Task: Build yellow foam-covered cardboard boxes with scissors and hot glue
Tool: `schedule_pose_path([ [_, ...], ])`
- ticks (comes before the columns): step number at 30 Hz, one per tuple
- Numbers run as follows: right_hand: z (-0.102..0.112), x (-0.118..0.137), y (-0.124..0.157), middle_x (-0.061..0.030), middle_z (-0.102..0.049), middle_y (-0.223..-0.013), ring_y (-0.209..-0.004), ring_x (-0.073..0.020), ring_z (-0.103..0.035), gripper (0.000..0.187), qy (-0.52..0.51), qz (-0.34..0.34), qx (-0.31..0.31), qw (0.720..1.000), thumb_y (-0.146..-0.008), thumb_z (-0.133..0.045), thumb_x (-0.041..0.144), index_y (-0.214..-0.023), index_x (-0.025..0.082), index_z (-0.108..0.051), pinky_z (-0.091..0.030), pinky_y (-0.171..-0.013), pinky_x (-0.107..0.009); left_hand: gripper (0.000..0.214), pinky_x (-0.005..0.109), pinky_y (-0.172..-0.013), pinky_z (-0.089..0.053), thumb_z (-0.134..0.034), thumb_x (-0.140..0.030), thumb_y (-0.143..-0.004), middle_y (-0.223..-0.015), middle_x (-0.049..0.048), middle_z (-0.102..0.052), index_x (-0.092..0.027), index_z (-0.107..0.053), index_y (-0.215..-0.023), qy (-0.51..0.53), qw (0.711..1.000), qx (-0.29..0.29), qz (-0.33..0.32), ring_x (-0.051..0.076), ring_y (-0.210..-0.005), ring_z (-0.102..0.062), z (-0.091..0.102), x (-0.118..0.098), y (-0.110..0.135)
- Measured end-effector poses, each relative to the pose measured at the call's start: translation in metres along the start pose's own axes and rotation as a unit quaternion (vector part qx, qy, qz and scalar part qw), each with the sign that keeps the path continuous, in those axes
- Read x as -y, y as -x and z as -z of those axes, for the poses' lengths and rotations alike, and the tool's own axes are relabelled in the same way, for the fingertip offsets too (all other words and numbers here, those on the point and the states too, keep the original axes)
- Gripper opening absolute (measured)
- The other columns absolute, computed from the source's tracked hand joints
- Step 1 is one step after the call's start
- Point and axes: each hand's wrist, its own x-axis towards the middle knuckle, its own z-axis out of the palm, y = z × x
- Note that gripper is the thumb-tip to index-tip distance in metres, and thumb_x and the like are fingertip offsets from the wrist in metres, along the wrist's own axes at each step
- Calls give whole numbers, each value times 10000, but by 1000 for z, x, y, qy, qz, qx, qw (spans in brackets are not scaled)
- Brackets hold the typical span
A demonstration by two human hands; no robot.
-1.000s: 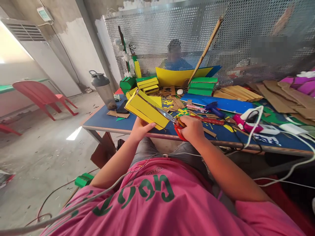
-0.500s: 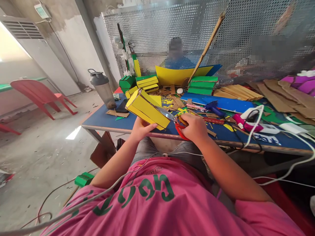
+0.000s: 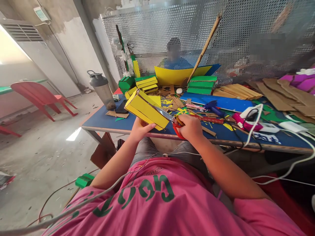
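The yellow cardboard box sits in front of the person's body, over the near edge of the blue tabletop, a little to the left of centre. Its long axis runs aslant, from the far left end down to the near right end, and it is tilted so that a broad yellow face looks up toward the wearer. Whether any part of it rests on the tabletop cannot be told.

The left hand is the nearer of the two to the box: it grips it from the near side, thumb laid on the lower edge toward the right end, fingers mostly hidden behind and beneath. The right hand lies off the near right end, apart from the cardboard, and is closed around the red-handled scissors. How its fingers sit in the handle loops is hard to make out.

The key relation is between blades and box: the scissors point from right to far left, nearly in line with the box's long axis, with the blades against its far long side. The tips are lost at that edge, so whether they are inside a seam or only alongside cannot be told, nor how wide the blades stand.

Beyond, on the tabletop, are yellow scraps, a stack of yellow blocks farther off, and to the right a dark blue glue gun.
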Motion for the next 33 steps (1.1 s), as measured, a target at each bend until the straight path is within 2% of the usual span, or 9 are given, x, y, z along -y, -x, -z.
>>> schedule_pose_path([
  [6,3,-5,-2,-24,-586,-672,-665,-216,-508,342,-41,-15,-18,999,-861,-704,321,-684,284,-414,-315,-650,-356,778,551,-1076,-722,-1128,-582,-654,-1252,127,-883,-225,-720,-1211,13,1000,-4,8,386,-1232,-860,0,1,0],
  [10,8,-4,0,-45,-654,-751,-710,-226,-550,272,-33,16,-7,999,-888,-704,361,-731,275,-500,-344,-674,-356,789,528,-1062,-731,-1143,-573,-616,-1239,122,-889,-222,-732,-1192,21,1000,-16,12,385,-1235,-857,-2,-1,1],
  [16,9,-1,3,-61,-684,-790,-741,-244,-589,255,-16,20,25,999,-893,-714,397,-763,275,-532,-338,-663,-354,732,555,-1079,-726,-1121,-586,-665,-1238,131,-891,-223,-752,-1182,3,1000,2,1,383,-1209,-862,-2,-3,1],
  [24,15,8,1,-94,-754,-841,-766,-252,-628,222,47,24,-10,999,-954,-695,340,-772,254,-600,-305,-683,-376,703,548,-1065,-734,-1120,-562,-679,-1239,150,-896,-199,-779,-1175,-17,1000,19,-2,378,-1167,-871,-2,-5,3],
  [33,6,3,1,-98,-767,-854,-777,-251,-643,211,69,44,-32,996,-976,-657,286,-771,241,-636,-308,-685,-375,710,530,-1021,-757,-1102,-595,-702,-1233,158,-902,-189,-777,-1186,-36,999,31,-10,382,-1148,-885,-1,-5,2],
])
